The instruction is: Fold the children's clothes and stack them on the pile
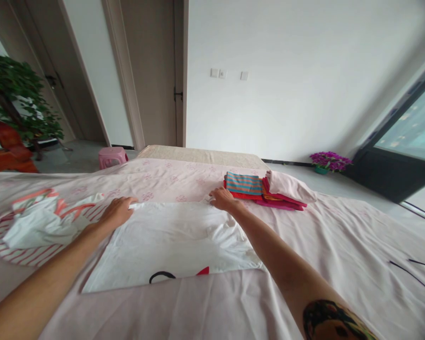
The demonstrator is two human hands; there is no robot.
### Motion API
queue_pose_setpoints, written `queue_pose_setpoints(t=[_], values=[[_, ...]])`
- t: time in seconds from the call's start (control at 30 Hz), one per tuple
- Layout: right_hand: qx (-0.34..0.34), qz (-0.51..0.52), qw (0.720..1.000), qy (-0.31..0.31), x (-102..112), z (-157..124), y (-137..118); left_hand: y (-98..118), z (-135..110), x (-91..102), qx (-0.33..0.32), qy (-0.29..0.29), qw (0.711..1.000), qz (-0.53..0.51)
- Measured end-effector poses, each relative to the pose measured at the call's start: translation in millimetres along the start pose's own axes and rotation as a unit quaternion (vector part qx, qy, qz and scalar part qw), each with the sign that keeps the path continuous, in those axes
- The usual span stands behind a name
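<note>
A white garment (169, 243) with a black and red print lies spread flat on the pink bedsheet (340, 245) in front of me. My left hand (118, 211) pinches its far left corner, fingers closed on the cloth. My right hand (223, 199) grips the far right corner the same way. Both arms reach forward over the bed.
A stack of folded clothes (264, 190), striped, red and pink, sits just right of my right hand. A crumpled white and red striped garment (38, 226) lies at the left. Beyond the bed are a pink stool (112, 156), a potted plant (17, 94) and purple flowers (328, 161).
</note>
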State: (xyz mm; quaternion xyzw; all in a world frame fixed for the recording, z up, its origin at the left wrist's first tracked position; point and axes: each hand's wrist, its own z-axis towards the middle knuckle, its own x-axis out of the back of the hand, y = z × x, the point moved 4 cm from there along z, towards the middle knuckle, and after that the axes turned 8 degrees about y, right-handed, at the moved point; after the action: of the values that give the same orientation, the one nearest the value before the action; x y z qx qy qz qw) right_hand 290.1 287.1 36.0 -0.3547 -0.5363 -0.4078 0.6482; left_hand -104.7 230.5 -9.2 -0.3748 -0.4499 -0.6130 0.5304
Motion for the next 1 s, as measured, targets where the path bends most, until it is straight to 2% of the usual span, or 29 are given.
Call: queue_pose_setpoints(t=[0.07,0.13,0.27,0.37,0.47,0.57,0.77,0.9,1.0], values=[[0.000,0.004,1.000,0.006,9.1,-7.1,1.4,-1.1,-1.1,5.6,-0.001,0.000,1.000,-0.002],[0.002,0.013,0.999,0.031,24.5,-21.9,1.9,-2.1,-5.2,16.3,-0.009,0.025,1.000,-0.009],[0.045,0.071,0.990,0.115,55.5,-74.6,-0.3,-6.3,-31.8,43.1,-0.027,0.087,0.994,-0.066],[0.079,0.095,0.989,0.082,54.3,-118.3,-2.3,-6.5,-65.0,52.7,-0.027,0.063,0.991,-0.114],[0.101,0.077,0.990,0.055,41.7,-145.8,-5.0,3.8,-94.9,51.8,-0.074,0.015,0.988,-0.134],[0.112,0.060,0.990,0.062,34.8,-152.8,-8.4,14.7,-111.0,49.2,-0.115,-0.013,0.982,-0.146],[0.102,0.105,0.982,0.118,52.9,-155.9,-6.2,9.6,-118.7,58.4,-0.067,-0.003,0.985,-0.161],[0.144,0.144,0.978,0.037,54.2,-170.1,-4.4,6.1,-124.6,60.9,-0.079,-0.035,0.989,-0.116],[0.111,0.208,0.972,-0.001,54.6,-174.3,2.0,7.5,-128.2,62.3,-0.090,-0.044,0.993,-0.058]])
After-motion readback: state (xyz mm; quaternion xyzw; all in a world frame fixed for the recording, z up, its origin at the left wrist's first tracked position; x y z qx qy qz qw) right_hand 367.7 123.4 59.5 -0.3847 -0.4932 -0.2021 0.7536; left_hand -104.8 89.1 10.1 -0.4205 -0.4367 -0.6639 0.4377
